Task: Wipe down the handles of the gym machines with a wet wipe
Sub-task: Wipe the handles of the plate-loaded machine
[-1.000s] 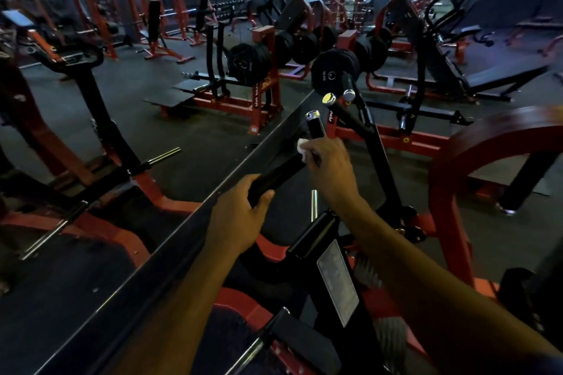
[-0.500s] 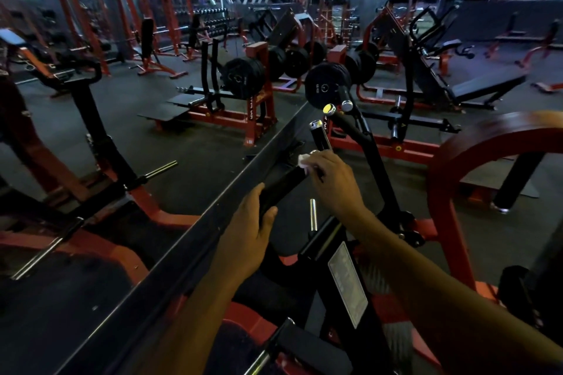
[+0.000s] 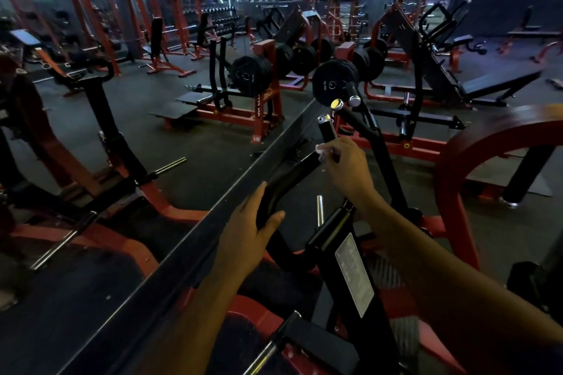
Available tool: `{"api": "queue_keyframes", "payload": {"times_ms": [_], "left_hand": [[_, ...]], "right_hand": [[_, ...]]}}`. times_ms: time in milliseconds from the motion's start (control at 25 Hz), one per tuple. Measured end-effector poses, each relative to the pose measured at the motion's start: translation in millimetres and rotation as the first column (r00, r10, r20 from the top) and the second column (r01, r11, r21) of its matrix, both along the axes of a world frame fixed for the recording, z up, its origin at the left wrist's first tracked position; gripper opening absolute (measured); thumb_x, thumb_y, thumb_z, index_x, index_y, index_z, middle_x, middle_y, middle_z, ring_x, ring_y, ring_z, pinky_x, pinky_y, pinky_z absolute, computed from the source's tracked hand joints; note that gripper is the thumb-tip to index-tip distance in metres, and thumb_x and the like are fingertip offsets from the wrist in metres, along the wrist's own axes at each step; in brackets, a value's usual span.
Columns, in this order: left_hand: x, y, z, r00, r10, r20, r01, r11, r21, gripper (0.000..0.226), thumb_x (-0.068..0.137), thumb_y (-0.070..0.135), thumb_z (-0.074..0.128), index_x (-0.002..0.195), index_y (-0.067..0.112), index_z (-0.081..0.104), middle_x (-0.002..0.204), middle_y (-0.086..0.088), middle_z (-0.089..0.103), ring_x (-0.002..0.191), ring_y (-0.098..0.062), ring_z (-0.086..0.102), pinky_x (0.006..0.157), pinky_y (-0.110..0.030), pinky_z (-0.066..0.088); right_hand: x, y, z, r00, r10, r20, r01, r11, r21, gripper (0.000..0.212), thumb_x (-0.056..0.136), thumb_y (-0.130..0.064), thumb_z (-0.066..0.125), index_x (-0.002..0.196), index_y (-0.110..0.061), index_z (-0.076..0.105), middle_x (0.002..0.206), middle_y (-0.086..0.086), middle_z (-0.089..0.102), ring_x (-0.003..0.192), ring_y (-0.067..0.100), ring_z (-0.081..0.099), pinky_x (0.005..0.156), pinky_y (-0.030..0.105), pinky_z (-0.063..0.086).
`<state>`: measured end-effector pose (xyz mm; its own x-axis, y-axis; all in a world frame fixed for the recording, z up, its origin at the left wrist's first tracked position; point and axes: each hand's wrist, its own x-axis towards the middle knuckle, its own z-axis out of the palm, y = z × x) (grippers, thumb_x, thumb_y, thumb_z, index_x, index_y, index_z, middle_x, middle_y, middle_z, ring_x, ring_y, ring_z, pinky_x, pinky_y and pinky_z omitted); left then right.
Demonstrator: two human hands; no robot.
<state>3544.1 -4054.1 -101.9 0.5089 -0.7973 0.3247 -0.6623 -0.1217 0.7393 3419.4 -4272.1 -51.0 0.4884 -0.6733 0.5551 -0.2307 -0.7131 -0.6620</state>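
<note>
A black bent handle bar of a red and black machine rises in front of me. My left hand grips its lower end, thumb on the right side. My right hand pinches a small white wet wipe against the base of a short upright black grip with a chrome cap, where it meets the bar. Most of the wipe is hidden under my fingers.
A second black handle with chrome caps stands just behind. A large red curved frame is at the right. A long dark ledge runs diagonally along a mirror on the left. Plate-loaded racks and benches fill the floor beyond.
My head has tilted up a little, so both hands sit lower in view. The right hand with the wipe stays at the grip's base; the left hand keeps its hold.
</note>
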Motion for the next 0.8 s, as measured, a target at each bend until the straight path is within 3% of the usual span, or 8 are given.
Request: {"api": "queue_keyframes", "payload": {"times_ms": [40,120,200,320,440,560,720,800], "left_hand": [[-1,1,1,1.000,-0.001,-0.012,0.001,1.000,0.002,0.083,0.089,0.070,0.051,0.159,0.029,0.032,0.160,0.003,0.041,0.146,-0.013,0.039,0.117,-0.040,0.039],[-3,2,3,1.000,-0.017,-0.020,0.017,1.000,0.005,0.085,0.087,0.070,0.051,0.159,0.029,0.032,0.160,0.003,0.041,0.146,-0.012,0.040,0.116,-0.040,0.041],[-2,3,4,1.000,-0.029,-0.013,0.029,0.999,0.018,0.085,0.087,0.069,0.051,0.160,0.030,0.030,0.160,0.003,0.040,0.145,-0.011,0.040,0.114,-0.037,0.042],[1,11,5,1.000,-0.025,-0.016,0.026,0.999,0.036,0.083,0.089,0.062,0.057,0.159,0.027,0.032,0.153,0.010,0.044,0.131,0.003,0.046,0.103,-0.020,0.042],[0,29,0,1.000,0.004,-0.005,-0.004,1.000,-0.008,0.069,0.091,0.053,0.061,0.151,0.023,0.046,0.137,0.015,0.055,0.118,0.016,0.050,0.096,-0.004,0.038],[-3,50,-9,0.997,0.044,-0.065,-0.049,0.996,-0.070,0.049,0.094,0.043,0.058,0.140,0.026,0.053,0.121,0.022,0.061,0.111,0.019,0.055,0.090,-0.004,0.044],[4,65,-16,0.990,0.109,-0.091,-0.114,0.992,-0.061,0.038,0.099,0.035,0.058,0.136,0.027,0.060,0.120,0.013,0.069,0.111,0.011,0.059,0.088,-0.001,0.042],[5,69,-18,0.989,0.124,-0.084,-0.129,0.990,-0.056,0.034,0.102,0.025,0.059,0.136,0.024,0.062,0.118,0.012,0.070,0.109,0.011,0.060,0.087,-0.001,0.041]], "right_hand": [[5,0,2,0.999,-0.052,0.005,0.052,0.997,0.064,0.015,0.099,-0.009,0.060,0.109,-0.010,0.072,0.112,-0.001,0.059,0.094,-0.006,0.060,0.078,0.009,0.050],[19,13,0,0.996,-0.084,0.001,0.084,0.996,0.040,0.014,0.099,-0.008,0.059,0.106,-0.011,0.072,0.112,-0.001,0.058,0.099,0.003,0.061,0.085,0.015,0.052],[23,36,-7,1.000,0.023,0.012,-0.022,0.998,-0.065,0.014,0.098,-0.004,0.059,0.103,-0.010,0.072,0.109,0.000,0.060,0.099,0.005,0.061,0.090,0.015,0.051],[8,47,-15,0.984,0.178,-0.023,-0.179,0.975,-0.134,0.016,0.098,-0.006,0.061,0.107,-0.008,0.073,0.111,0.001,0.062,0.100,0.005,0.063,0.089,0.014,0.050],[4,27,-6,0.998,0.060,-0.002,-0.060,0.998,0.011,0.016,0.100,-0.012,0.060,0.110,-0.012,0.073,0.110,-0.005,0.058,0.094,0.002,0.061,0.084,0.015,0.052],[17,33,-3,0.998,-0.054,0.029,0.052,0.997,0.055,0.014,0.099,-0.011,0.060,0.106,-0.014,0.072,0.110,-0.006,0.057,0.097,0.001,0.058,0.090,0.022,0.054],[11,67,-16,0.984,0.176,0.033,-0.174,0.983,-0.060,0.014,0.097,-0.006,0.063,0.107,-0.011,0.073,0.111,-0.002,0.061,0.100,0.004,0.063,0.091,0.014,0.050],[4,60,-15,0.980,0.198,0.033,-0.195,0.978,-0.079,0.014,0.097,-0.007,0.064,0.108,-0.007,0.073,0.110,0.002,0.061,0.090,0.001,0.064,0.084,0.016,0.053]]}}
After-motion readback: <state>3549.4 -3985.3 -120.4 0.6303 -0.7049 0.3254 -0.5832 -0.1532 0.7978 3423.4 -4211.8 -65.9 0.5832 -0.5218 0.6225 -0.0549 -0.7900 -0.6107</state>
